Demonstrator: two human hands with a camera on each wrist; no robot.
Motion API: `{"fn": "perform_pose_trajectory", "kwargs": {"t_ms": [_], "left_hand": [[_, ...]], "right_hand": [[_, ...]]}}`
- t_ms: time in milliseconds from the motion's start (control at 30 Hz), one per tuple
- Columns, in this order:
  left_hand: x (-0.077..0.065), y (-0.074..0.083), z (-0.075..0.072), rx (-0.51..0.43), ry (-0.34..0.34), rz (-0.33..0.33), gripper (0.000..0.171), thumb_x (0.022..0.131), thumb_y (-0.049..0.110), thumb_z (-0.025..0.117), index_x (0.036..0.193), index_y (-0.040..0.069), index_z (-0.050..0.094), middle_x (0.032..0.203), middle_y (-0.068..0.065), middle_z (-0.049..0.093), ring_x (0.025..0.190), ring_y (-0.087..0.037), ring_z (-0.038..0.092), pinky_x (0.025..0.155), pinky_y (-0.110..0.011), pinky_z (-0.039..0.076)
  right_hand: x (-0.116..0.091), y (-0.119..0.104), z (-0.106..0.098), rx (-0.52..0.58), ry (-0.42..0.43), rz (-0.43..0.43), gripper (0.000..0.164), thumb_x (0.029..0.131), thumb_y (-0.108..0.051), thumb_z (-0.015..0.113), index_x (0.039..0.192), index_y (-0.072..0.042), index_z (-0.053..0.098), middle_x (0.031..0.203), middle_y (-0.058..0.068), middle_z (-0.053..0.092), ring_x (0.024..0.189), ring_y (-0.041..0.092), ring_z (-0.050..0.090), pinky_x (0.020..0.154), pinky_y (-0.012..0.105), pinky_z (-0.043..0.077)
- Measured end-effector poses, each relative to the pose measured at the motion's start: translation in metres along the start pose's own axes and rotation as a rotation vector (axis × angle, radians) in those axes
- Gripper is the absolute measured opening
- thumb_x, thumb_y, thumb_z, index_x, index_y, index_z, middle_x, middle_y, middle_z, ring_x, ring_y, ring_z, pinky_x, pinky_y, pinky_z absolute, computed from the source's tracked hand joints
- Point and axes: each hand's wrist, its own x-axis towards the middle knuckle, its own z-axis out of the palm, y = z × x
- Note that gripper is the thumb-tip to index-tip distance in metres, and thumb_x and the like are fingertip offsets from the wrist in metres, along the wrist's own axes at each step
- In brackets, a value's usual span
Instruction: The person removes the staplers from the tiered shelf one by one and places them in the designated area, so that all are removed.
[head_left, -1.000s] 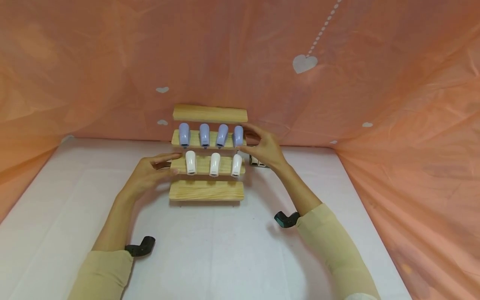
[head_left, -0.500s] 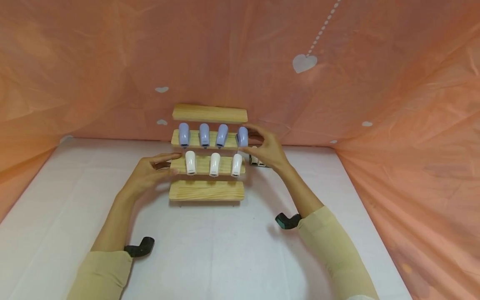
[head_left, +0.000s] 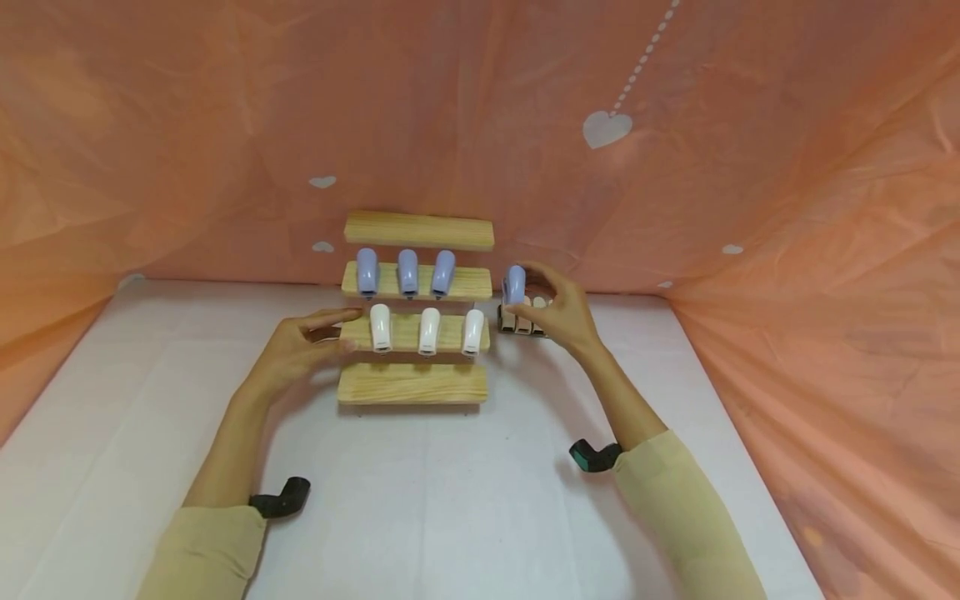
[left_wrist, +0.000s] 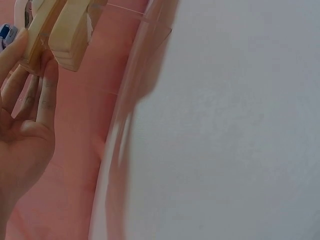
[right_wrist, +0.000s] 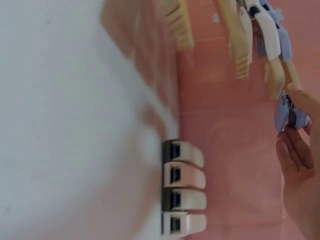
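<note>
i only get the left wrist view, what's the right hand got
Observer: The right hand pinches a lavender stapler, to the right of the wooden rack in the head view.
Operator: ok how many lavender ones are on the rack
Observer: Three others, all on the second board from the top.
Operator: anything else near that hand
Observer: Yes, the right wrist view shows a row of four small staplers at the back of the white table.
</note>
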Motion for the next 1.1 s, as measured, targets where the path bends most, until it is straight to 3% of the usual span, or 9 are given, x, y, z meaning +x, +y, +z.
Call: {"fn": "perform_pose_trajectory", "kwargs": {"t_ms": [133, 233, 533, 767, 1100], "left_hand": [[-0.001, 0.000, 0.001, 0.011, 0.004, -0.019, 0.053, 0.089, 0.019, 0.077, 0.137, 0.005, 0.060, 0.142, -0.014, 0.054, 0.116, -0.019, 0.057, 0.092, -0.015, 0.048], [0.000, -0.001, 0.002, 0.037, 0.007, -0.037, 0.054, 0.089, 0.022, 0.077, 0.138, 0.009, 0.060, 0.144, -0.012, 0.053, 0.119, -0.023, 0.054, 0.093, -0.015, 0.045], [0.000, -0.001, 0.001, 0.033, 0.014, -0.019, 0.053, 0.089, 0.022, 0.077, 0.137, 0.008, 0.061, 0.141, -0.011, 0.056, 0.118, -0.018, 0.055, 0.096, -0.017, 0.045], [-0.004, -0.003, 0.002, 0.021, -0.007, -0.030, 0.053, 0.088, 0.021, 0.078, 0.136, 0.005, 0.061, 0.139, -0.013, 0.057, 0.114, -0.013, 0.059, 0.091, -0.016, 0.049], [-0.002, -0.002, 0.002, 0.037, 0.017, -0.016, 0.053, 0.088, 0.022, 0.078, 0.137, 0.008, 0.061, 0.141, -0.012, 0.056, 0.112, -0.017, 0.057, 0.091, -0.016, 0.047]], "right_hand": [[-0.003, 0.029, -0.003, -0.012, 0.022, 0.020, 0.063, 0.074, 0.006, 0.084, 0.132, 0.006, 0.058, 0.120, 0.023, 0.065, 0.110, 0.034, 0.061, 0.097, 0.040, 0.050], [-0.007, 0.046, -0.003, -0.022, 0.023, 0.040, 0.065, 0.074, 0.005, 0.085, 0.133, 0.005, 0.057, 0.123, 0.022, 0.064, 0.114, 0.033, 0.061, 0.101, 0.050, 0.048], [-0.023, 0.067, 0.004, -0.063, 0.015, 0.065, 0.066, 0.071, 0.008, 0.085, 0.132, 0.004, 0.058, 0.123, 0.022, 0.063, 0.112, 0.036, 0.062, 0.097, 0.048, 0.051], [-0.043, 0.081, 0.013, -0.018, -0.040, 0.163, 0.069, 0.071, 0.011, 0.083, 0.134, 0.006, 0.056, 0.120, 0.026, 0.062, 0.109, 0.041, 0.062, 0.096, 0.049, 0.052], [-0.044, 0.085, 0.019, -0.186, -0.107, 0.149, 0.067, 0.073, 0.001, 0.086, 0.134, 0.000, 0.057, 0.122, 0.017, 0.064, 0.116, 0.032, 0.060, 0.101, 0.041, 0.049]]}}
